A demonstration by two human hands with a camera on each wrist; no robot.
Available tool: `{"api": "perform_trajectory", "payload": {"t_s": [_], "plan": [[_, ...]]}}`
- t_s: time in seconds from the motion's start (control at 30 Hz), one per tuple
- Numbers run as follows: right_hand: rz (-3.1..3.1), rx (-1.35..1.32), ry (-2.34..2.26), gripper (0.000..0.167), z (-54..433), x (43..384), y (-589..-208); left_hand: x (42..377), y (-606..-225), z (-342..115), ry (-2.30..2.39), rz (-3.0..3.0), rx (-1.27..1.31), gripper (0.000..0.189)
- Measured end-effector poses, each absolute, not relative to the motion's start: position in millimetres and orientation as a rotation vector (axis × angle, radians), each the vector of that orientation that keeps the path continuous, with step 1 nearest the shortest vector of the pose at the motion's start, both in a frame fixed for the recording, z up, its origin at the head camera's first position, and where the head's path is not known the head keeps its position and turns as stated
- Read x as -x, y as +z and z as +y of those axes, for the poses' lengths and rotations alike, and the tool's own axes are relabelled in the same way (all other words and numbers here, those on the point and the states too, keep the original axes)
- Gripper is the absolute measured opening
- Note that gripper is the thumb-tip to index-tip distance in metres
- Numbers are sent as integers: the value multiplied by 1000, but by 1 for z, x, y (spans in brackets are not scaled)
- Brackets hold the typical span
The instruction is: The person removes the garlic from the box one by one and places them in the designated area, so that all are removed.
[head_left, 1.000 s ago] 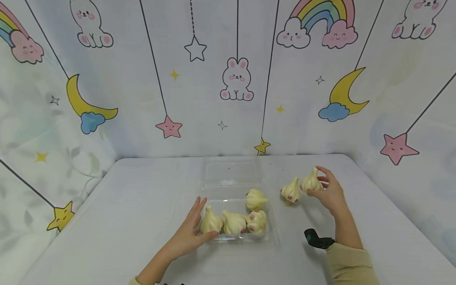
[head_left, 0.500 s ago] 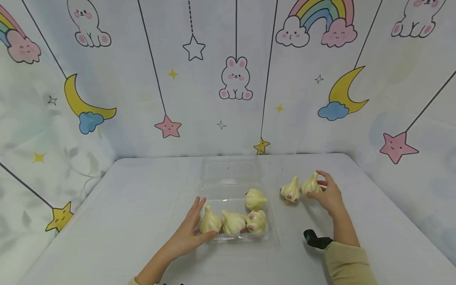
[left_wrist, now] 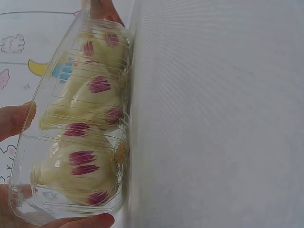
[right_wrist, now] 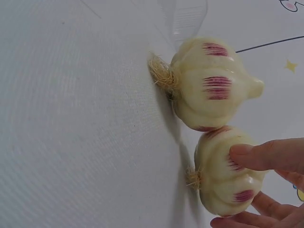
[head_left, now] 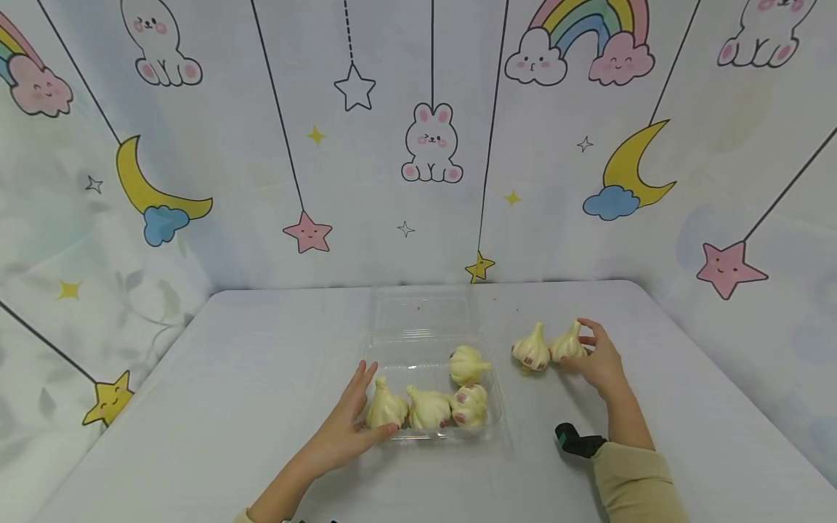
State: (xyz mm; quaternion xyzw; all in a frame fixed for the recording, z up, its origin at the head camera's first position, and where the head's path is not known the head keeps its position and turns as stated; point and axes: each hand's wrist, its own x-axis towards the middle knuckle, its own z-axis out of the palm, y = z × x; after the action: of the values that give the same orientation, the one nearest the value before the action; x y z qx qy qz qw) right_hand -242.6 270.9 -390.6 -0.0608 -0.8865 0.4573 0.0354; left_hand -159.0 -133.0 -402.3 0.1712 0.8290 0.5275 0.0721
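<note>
My right hand [head_left: 601,363] holds a garlic bulb [head_left: 566,344] between thumb and fingers, stem upward. In the right wrist view, the held bulb [right_wrist: 228,175] touches a second garlic bulb [right_wrist: 209,85] that stands upright on the table. The held bulb's roots are close to the tabletop; contact is hard to tell. Around the left front corner of a clear plastic box [head_left: 405,356], my left hand [head_left: 343,432] grips with its thumb at the front rim and fingers along the left side. Several garlic bulbs [head_left: 429,408] lie in the box, along its front and right side.
The box's transparent lid [head_left: 423,312] lies folded back toward the rear of the white table [head_left: 275,349]. A cloth backdrop [head_left: 366,189] with cartoon prints rises behind the table. A black wrist device [head_left: 578,442] sticks out beside my right sleeve [head_left: 634,476].
My right hand has lowered the held garlic bulb and moved it slightly left, up against the standing bulb. The left hand stays at the box.
</note>
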Motion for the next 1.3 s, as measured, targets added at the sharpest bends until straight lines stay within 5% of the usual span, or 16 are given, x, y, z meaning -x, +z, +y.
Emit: {"api": "perform_trajectory", "payload": {"t_s": [1.3], "plan": [[-2682,160,1348,88,263,240,-373,159,-402,-133,1599,2487,-499,92]]}}
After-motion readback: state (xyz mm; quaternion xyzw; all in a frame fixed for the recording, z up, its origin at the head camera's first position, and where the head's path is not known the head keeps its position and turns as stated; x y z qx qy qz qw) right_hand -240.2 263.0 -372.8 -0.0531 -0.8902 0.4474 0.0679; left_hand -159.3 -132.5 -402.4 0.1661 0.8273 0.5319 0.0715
